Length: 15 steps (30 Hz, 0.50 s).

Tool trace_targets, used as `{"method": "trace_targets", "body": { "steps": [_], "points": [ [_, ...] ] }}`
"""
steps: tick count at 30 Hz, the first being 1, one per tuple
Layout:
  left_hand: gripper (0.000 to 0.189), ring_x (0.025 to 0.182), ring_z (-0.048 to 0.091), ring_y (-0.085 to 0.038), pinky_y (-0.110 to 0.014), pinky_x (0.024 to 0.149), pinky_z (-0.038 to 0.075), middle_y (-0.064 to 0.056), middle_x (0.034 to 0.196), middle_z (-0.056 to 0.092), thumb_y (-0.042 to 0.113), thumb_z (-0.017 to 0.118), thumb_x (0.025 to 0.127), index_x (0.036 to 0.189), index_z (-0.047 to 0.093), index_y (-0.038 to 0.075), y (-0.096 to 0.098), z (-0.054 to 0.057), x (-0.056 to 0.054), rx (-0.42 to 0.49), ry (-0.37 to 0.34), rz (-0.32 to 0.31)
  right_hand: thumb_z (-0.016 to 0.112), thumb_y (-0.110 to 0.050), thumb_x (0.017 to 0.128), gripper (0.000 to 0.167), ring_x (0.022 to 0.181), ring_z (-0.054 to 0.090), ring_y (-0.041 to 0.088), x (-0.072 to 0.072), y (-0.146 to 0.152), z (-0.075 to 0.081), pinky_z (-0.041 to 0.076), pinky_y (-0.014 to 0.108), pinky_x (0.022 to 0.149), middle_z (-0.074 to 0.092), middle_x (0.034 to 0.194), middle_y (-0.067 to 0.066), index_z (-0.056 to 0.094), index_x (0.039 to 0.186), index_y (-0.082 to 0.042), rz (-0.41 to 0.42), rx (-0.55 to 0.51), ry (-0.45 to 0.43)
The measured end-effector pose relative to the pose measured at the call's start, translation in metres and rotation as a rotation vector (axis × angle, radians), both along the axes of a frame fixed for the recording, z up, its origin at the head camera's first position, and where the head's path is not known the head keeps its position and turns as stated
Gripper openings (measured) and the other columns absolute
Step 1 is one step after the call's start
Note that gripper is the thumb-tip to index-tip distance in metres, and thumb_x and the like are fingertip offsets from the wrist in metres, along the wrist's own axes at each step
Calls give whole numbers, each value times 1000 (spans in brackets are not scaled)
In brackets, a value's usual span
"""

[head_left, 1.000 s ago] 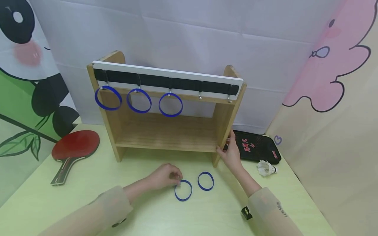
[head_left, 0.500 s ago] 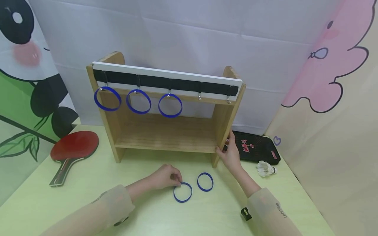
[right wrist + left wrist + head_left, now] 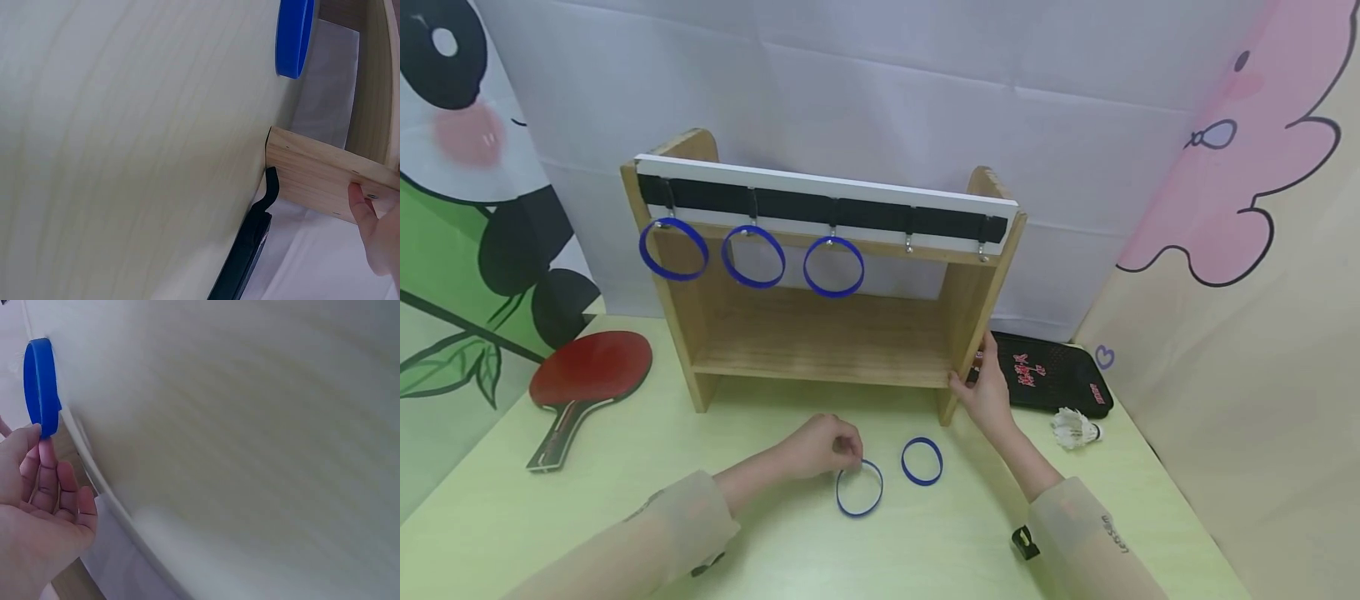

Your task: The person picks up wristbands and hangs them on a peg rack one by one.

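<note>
A: What's closest to you?
B: Blue ring (image 3: pixel 45 387). Thin closed band, smooth, one solid blue. Round in the head view, nearly edge-on in the left wrist view. It's over the front of the tabletop (image 3: pixel 790 550), short of the rack. Can't tell if its lower edge touches down.
A: Left side pose?
B: Left grip (image 3: pixel 822 450) is a narrow pinch, thumb and index fingertip on the ring's far edge. Other fingers loosely curled, back of the hand up, forearm in from lower left.
A: Next out?
B: Second blue ring (image 3: pixel 923 481), same look, flat on the tabletop, right of mine, apart from it. Shuttlecock (image 3: pixel 1075 429) further right.
A: Right side?
B: Right grip (image 3: pixel 987 396) holds the wooden rack (image 3: pixel 823 333) by its right side panel. Thumb on the front edge, fingers up the outer face. Forearm in from lower right.
A: Beyond that?
B: Rack is upright. White bar (image 3: pixel 850 178) across its top front, black strip, five hooks (image 3: pixel 909 243). First three from left carry blue rings too. Black case (image 3: pixel 1060 379) lies behind the right hand.
</note>
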<state>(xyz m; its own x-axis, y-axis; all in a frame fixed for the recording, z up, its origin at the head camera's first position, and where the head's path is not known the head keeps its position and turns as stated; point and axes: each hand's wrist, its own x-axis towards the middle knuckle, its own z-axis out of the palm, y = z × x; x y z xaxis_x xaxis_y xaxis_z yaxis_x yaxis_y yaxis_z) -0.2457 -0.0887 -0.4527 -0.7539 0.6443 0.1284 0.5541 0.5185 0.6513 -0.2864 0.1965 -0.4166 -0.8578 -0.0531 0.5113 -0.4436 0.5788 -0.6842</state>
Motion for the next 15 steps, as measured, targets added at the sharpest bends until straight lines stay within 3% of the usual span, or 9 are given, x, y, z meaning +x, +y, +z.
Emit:
{"method": "trace_targets", "body": {
  "steps": [6, 11, 15],
  "points": [
    [6, 76, 55, -6, -22, 70, 49, 14, 79, 61, 12, 72, 81, 80, 68, 17, 2, 10, 5, 13, -18, 21, 65, 0, 83, 89, 106, 56, 31, 0, 0, -1, 57, 41, 70, 42, 132, 16, 9, 150, -20, -2, 0, 2],
    [3, 79, 56, -8, -23, 71, 50, 15, 79, 62, 16, 70, 84, 85, 68, 14, 2, 26, 10, 19, -71, 35, 65, 0, 83, 90, 107, 56, 32, 1, 0, 0, 57, 42, 70, 42, 132, 16, 9, 150, -20, 3, -4, 6],
    [4, 79, 56, -8, -24, 70, 49, 15, 80, 62, 20, 69, 86, 86, 67, 16, 2, 40, 14, 17, -68, 52, 65, -1, 83, 90, 108, 56, 32, 1, 0, 1, 57, 42, 70, 42, 132, 16, 8, 150, -20, 0, -1, 1]
  ]
}}
